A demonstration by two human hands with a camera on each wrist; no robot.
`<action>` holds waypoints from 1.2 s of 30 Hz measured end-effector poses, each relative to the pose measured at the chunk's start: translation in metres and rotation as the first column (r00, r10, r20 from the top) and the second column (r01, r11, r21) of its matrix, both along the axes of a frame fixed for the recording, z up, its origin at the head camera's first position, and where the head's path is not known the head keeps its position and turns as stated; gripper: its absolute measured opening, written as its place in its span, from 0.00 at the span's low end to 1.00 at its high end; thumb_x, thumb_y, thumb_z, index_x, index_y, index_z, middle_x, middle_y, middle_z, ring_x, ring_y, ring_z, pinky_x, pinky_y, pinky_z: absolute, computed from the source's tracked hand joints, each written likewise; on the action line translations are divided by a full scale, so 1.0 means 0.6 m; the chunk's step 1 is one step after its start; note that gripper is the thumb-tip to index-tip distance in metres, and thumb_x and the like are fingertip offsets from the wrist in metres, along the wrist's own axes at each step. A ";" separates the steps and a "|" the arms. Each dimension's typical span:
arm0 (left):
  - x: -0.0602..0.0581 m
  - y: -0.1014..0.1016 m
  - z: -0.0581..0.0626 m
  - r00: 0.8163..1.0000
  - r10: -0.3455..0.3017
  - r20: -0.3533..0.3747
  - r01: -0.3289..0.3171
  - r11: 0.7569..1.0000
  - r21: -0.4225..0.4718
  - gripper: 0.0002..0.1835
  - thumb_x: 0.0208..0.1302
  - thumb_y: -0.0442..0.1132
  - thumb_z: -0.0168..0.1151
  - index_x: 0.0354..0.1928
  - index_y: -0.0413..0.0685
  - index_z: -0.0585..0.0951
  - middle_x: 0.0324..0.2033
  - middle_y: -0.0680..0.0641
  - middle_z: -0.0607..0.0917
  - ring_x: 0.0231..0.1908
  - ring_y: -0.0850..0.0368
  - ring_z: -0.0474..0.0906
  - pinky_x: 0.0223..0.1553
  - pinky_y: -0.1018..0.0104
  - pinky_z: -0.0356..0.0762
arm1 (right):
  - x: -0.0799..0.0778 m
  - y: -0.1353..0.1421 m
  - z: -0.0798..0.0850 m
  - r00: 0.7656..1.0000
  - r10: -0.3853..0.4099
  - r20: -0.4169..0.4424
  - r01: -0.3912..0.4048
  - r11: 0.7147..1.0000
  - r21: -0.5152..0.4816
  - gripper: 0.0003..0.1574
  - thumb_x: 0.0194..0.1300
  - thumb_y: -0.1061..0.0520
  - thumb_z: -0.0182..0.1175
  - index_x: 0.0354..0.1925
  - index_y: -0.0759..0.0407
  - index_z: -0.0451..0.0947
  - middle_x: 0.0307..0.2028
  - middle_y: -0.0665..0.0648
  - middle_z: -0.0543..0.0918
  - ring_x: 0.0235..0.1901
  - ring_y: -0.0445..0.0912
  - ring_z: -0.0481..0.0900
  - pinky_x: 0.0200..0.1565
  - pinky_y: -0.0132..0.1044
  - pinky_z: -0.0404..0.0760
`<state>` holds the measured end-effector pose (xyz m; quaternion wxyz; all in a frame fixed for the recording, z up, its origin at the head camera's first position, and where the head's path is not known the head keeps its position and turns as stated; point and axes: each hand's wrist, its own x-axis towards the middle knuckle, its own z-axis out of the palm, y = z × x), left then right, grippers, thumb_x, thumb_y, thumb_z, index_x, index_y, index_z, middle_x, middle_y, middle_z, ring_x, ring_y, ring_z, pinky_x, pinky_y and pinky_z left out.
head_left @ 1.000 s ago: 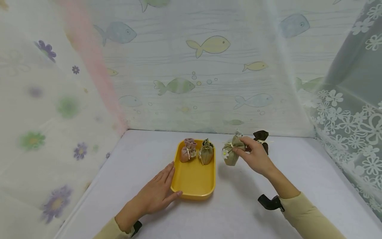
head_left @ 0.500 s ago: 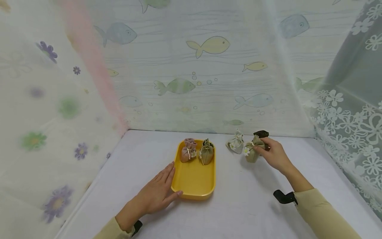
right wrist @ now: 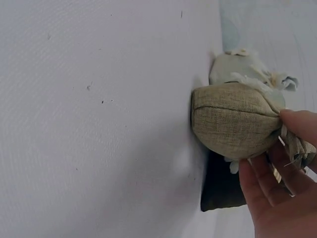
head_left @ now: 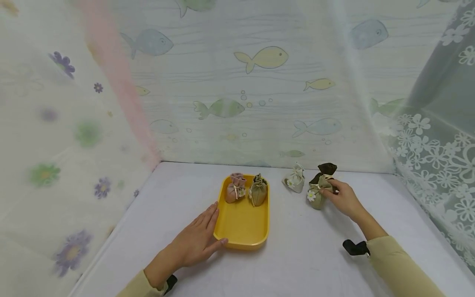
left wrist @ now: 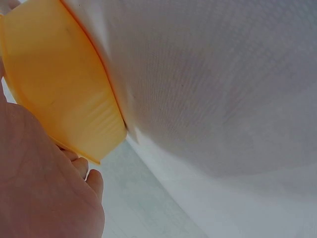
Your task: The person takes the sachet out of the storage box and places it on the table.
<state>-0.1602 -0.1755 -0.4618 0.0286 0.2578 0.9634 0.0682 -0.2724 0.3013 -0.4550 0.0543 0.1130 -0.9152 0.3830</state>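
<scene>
My right hand (head_left: 346, 203) pinches the gathered neck of an olive-green drawstring pouch (head_left: 316, 201) with a small white flower. In the right wrist view, the rounded body of this pouch (right wrist: 233, 119) hangs close over the tabletop. Right behind it stands a dark brown pouch (head_left: 328, 168), partly covered; a pale grey pouch (head_left: 295, 181) leans to its left. My left hand (head_left: 193, 241) lies along the left side of a yellow tray (head_left: 241, 229), fingers straight and thumb at the near corner. At the tray's far end sit a pink pouch (head_left: 234, 193) and a green pouch (head_left: 257, 193).
A white cloth covers the table (head_left: 297, 255). Behind it hangs a curtain (head_left: 267, 90) printed with fish, and flowered sheets close off both sides. A black wrist camera (head_left: 355, 247) sticks out from the right sleeve.
My right hand has carried the olive-green pouch rightward, away from the tray, then slightly nearer, in front of the brown pouch. The pale grey pouch is uncovered. My left hand stays at the tray.
</scene>
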 end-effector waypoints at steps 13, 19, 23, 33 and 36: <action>0.000 0.003 0.003 1.000 0.003 0.008 -0.003 1.000 0.001 0.53 0.73 0.76 0.32 0.82 0.40 0.45 0.82 0.45 0.40 0.81 0.55 0.36 0.79 0.54 0.45 | 0.013 0.010 0.015 1.000 -0.019 -0.001 0.019 1.000 -0.013 0.34 0.71 0.51 0.66 0.67 0.68 0.71 0.60 0.73 0.78 0.56 0.67 0.78 0.50 0.53 0.81; -0.001 0.002 0.001 1.000 0.000 0.004 0.000 1.000 0.003 0.53 0.73 0.75 0.34 0.82 0.40 0.45 0.82 0.44 0.41 0.81 0.54 0.37 0.79 0.53 0.46 | 0.027 0.017 0.031 0.994 -0.012 -0.109 0.010 1.000 -0.017 0.30 0.71 0.55 0.66 0.64 0.68 0.73 0.58 0.69 0.78 0.55 0.65 0.78 0.45 0.23 0.77; -0.001 0.001 -0.003 1.000 -0.004 -0.003 0.004 1.000 -0.002 0.53 0.73 0.75 0.33 0.82 0.39 0.45 0.82 0.43 0.42 0.81 0.54 0.37 0.79 0.53 0.46 | 0.042 0.014 0.045 0.986 -0.031 -0.162 0.030 0.999 -0.011 0.30 0.70 0.57 0.66 0.64 0.70 0.72 0.58 0.69 0.77 0.54 0.64 0.77 0.42 0.16 0.72; -0.003 -0.002 -0.010 1.000 -0.001 -0.020 0.001 1.000 0.003 0.53 0.72 0.76 0.31 0.82 0.40 0.45 0.82 0.44 0.41 0.81 0.55 0.36 0.79 0.54 0.46 | 0.062 -0.037 0.066 0.975 0.027 -0.219 -0.033 0.999 -0.023 0.25 0.68 0.61 0.68 0.61 0.66 0.75 0.53 0.65 0.80 0.49 0.58 0.77 0.45 0.27 0.79; -0.004 -0.001 -0.009 1.000 0.002 -0.012 -0.002 1.000 0.006 0.53 0.72 0.76 0.31 0.82 0.41 0.45 0.82 0.45 0.40 0.81 0.56 0.36 0.79 0.54 0.46 | 0.062 -0.064 0.065 0.980 0.063 -0.189 -0.069 0.997 -0.028 0.25 0.68 0.61 0.68 0.60 0.65 0.75 0.53 0.64 0.79 0.50 0.59 0.78 0.48 0.38 0.83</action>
